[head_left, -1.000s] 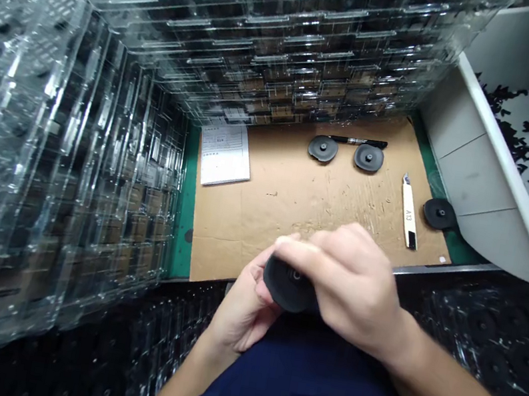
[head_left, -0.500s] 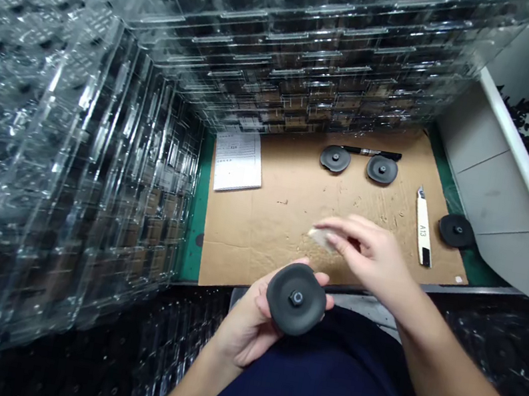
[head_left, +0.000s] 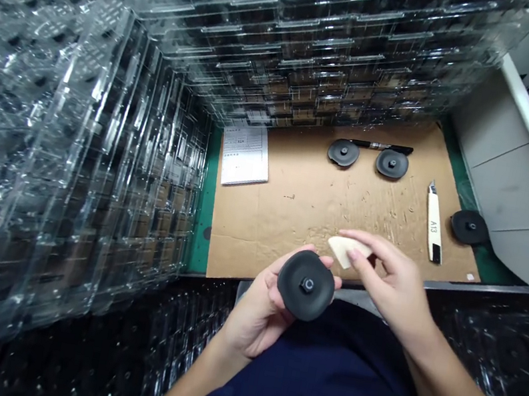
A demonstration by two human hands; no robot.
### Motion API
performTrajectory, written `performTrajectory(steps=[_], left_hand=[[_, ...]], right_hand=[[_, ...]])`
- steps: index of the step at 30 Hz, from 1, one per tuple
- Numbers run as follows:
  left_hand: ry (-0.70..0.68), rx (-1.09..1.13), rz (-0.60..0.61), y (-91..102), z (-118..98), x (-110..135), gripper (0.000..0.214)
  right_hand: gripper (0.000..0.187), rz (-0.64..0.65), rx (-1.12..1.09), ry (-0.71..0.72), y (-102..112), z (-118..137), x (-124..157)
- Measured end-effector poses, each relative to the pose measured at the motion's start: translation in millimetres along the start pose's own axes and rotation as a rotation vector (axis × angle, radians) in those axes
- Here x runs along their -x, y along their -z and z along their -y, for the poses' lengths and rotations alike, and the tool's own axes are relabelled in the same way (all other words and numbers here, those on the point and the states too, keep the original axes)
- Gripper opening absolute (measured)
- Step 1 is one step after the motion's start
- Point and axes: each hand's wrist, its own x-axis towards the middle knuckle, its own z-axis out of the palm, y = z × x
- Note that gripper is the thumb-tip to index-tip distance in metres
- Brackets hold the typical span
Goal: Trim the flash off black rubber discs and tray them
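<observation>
My left hand (head_left: 259,308) grips a round black disc (head_left: 305,284) with a small metal hub in its middle, held flat toward me above my lap. My right hand (head_left: 390,280) pinches a small pale wedge-shaped piece (head_left: 344,248) just right of the disc's upper edge, close to it but apart. Both hands hover at the near edge of a brown cardboard sheet (head_left: 304,204).
Two more black discs (head_left: 343,152) (head_left: 392,164) lie at the cardboard's far side beside a black pen (head_left: 384,147). A white utility knife (head_left: 434,221) and another disc (head_left: 469,227) lie right. A paper form (head_left: 245,154) sits far left. Stacks of clear plastic trays (head_left: 78,126) wall the left and back.
My right hand lifted off the disc, uncovering its face, and now holds the pale piece beside it. My left hand has tilted the disc toward me and raised it slightly.
</observation>
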Motion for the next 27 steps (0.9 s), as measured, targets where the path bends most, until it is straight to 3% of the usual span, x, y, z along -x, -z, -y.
performTrajectory(steps=[2, 4, 6, 8, 11, 13, 16, 18, 23, 27], left_hand=[[-0.047, -0.028, -0.025, -1.9, 3.7, 0.8, 0.068], [-0.1, -0.042, -0.067, -2.0, 6.6, 1.3, 0.058], [-0.132, -0.058, -0.103, -0.8, 5.5, 1.2, 0.048], [-0.153, -0.068, -0.114, 0.9, -0.4, 0.8, 0.05], [-0.221, -0.064, -0.074, 1.1, -13.1, 0.6, 0.062], [-0.251, -0.075, -0.032, -1.2, -19.2, 0.5, 0.064], [-0.238, -0.095, -0.01, -5.4, -21.3, -1.2, 0.065], [-0.219, -0.092, -0.022, -6.8, -19.7, -3.0, 0.065], [-0.193, -0.102, -0.045, -5.9, -16.3, -4.7, 0.062], [-0.195, -0.125, -0.034, -6.4, -17.0, -4.2, 0.065]], right_hand=[[0.026, -0.129, -0.005, 0.11, 2.3, 25.4, 3.5], [0.029, -0.111, 0.003, 0.297, -2.8, 46.1, 8.8], [0.029, 0.009, 0.014, 0.48, -9.2, 55.8, 11.7], [0.026, 0.184, 0.017, 0.546, -10.0, 53.2, 10.5], [0.022, 0.374, 0.034, 0.446, 1.0, 33.6, 5.9], [0.02, 0.31, 0.034, 0.319, 8.9, 18.0, 6.2], [0.018, 0.117, -0.027, 0.089, 11.2, 0.7, 13.0], [0.019, 0.092, -0.055, 0.007, 7.4, -5.4, 17.9], [0.024, 0.251, -0.016, 0.042, -2.0, -8.3, 17.3], [0.024, 0.259, -0.003, 0.094, -4.6, -7.3, 12.5]])
